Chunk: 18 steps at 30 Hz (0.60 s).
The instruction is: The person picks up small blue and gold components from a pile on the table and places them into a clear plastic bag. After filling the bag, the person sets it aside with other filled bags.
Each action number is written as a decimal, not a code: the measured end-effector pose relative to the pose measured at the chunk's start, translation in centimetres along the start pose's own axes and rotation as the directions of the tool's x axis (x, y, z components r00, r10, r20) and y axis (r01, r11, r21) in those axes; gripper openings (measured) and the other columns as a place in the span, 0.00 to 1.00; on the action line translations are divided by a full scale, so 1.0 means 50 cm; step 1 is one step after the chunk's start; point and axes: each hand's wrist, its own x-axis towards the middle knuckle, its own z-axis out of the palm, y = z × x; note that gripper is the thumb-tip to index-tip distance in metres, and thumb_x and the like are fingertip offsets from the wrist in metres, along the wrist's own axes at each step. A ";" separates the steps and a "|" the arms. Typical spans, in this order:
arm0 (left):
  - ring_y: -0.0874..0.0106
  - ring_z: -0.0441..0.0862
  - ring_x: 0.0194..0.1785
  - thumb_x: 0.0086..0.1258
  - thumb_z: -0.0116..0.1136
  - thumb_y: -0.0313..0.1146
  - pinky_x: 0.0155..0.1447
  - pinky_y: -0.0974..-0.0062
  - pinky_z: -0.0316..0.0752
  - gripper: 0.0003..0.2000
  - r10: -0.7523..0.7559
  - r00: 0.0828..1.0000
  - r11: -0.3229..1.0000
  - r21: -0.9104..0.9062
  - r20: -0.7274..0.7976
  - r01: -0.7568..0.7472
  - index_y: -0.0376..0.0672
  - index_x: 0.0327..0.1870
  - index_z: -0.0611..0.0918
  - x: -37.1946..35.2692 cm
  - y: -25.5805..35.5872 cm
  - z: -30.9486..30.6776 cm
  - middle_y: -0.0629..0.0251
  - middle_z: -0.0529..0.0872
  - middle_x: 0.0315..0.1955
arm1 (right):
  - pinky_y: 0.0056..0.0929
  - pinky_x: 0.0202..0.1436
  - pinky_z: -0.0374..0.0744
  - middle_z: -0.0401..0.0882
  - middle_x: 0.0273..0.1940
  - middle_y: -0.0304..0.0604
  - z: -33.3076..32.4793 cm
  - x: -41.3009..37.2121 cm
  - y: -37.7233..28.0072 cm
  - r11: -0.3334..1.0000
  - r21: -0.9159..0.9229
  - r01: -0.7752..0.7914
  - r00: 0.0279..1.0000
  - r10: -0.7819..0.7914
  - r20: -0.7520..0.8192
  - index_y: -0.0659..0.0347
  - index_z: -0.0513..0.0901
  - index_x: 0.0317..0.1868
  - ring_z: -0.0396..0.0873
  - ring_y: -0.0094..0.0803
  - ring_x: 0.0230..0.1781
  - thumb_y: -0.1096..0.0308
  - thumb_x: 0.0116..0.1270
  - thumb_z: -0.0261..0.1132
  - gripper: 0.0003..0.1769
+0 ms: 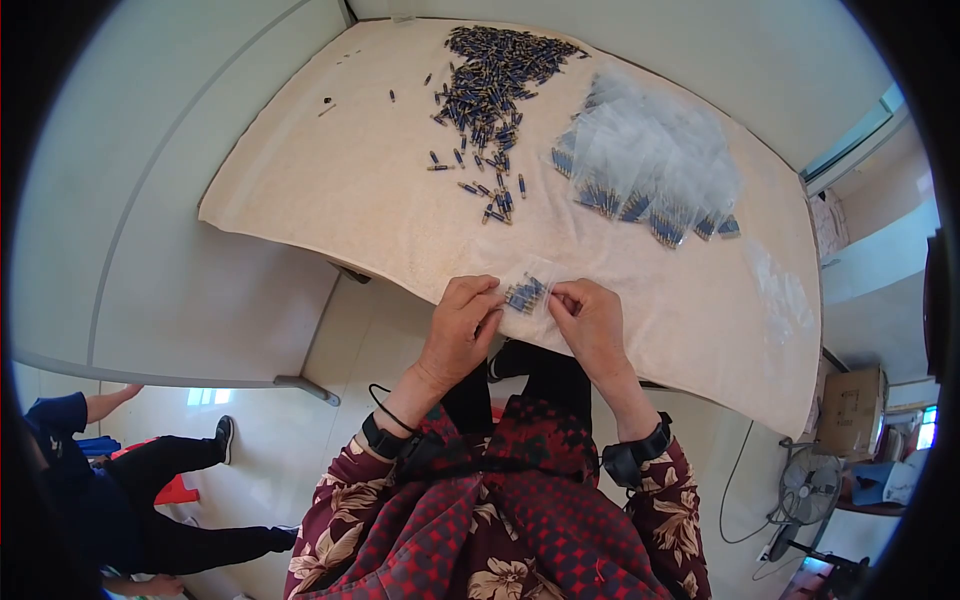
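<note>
Near the table's front edge, a small clear plastic bag (526, 292) with several blue-and-brass cylindrical pieces inside lies between my hands. My left hand (462, 322) pinches its left side, thumb and fingers closed together. On the opposite side, my right hand (592, 318) grips the bag's edge between thumb and forefinger. Beyond my hands, a large loose pile of the same blue-and-brass pieces (490, 85) spreads over the cloth, with stray ones trailing towards me. To the right is a heap of filled clear bags (650, 150), overlapping each other.
A cream cloth (330, 190) covers the table. Flat clear bags (780, 290) lie at its right side. Pale panels border the table's back and left. A person (110, 490) sits at lower left. A fan (808, 485) and a cardboard box (850, 412) stand at right.
</note>
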 end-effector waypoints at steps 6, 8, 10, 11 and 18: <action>0.58 0.78 0.50 0.53 0.63 0.17 0.52 0.68 0.75 0.12 0.034 0.999 0.999 0.023 0.014 -0.034 0.37 0.40 0.82 0.005 -0.001 -0.001 0.55 0.80 0.46 | 0.27 0.27 0.71 0.76 0.23 0.43 0.001 0.001 -0.006 0.996 -0.086 0.015 1.000 -0.015 -0.003 0.64 0.84 0.35 0.74 0.29 0.21 0.75 0.57 0.67 0.05; 0.58 0.78 0.50 0.53 0.62 0.17 0.52 0.68 0.75 0.13 0.042 0.999 0.999 0.028 0.021 -0.043 0.37 0.40 0.82 0.005 -0.001 -0.005 0.55 0.80 0.46 | 0.29 0.27 0.71 0.76 0.23 0.44 0.002 -0.001 -0.008 0.989 -0.142 0.029 0.999 -0.031 -0.012 0.63 0.84 0.34 0.75 0.32 0.21 0.74 0.56 0.67 0.05; 0.57 0.78 0.50 0.53 0.62 0.17 0.52 0.67 0.75 0.13 0.029 0.999 0.999 0.016 0.017 -0.029 0.37 0.41 0.82 0.006 0.002 -0.006 0.55 0.80 0.46 | 0.30 0.27 0.71 0.76 0.23 0.44 0.008 0.000 -0.013 0.991 -0.133 0.025 0.999 -0.027 -0.017 0.63 0.84 0.34 0.75 0.34 0.22 0.74 0.56 0.67 0.05; 0.57 0.78 0.50 0.54 0.62 0.17 0.52 0.67 0.75 0.13 0.022 1.000 1.000 0.005 0.014 -0.022 0.37 0.41 0.82 0.008 0.005 -0.003 0.55 0.81 0.46 | 0.31 0.27 0.72 0.76 0.24 0.44 0.010 0.001 -0.015 0.992 -0.127 0.021 0.999 -0.024 -0.023 0.63 0.84 0.34 0.76 0.35 0.22 0.73 0.56 0.67 0.05; 0.55 0.77 0.49 0.55 0.61 0.18 0.52 0.65 0.75 0.12 0.076 0.996 0.995 0.065 0.048 -0.079 0.35 0.42 0.81 0.011 0.008 -0.004 0.54 0.81 0.44 | 0.31 0.28 0.72 0.77 0.24 0.44 0.004 -0.003 -0.012 0.988 -0.156 0.012 1.000 -0.014 -0.013 0.63 0.83 0.34 0.76 0.36 0.23 0.72 0.57 0.67 0.05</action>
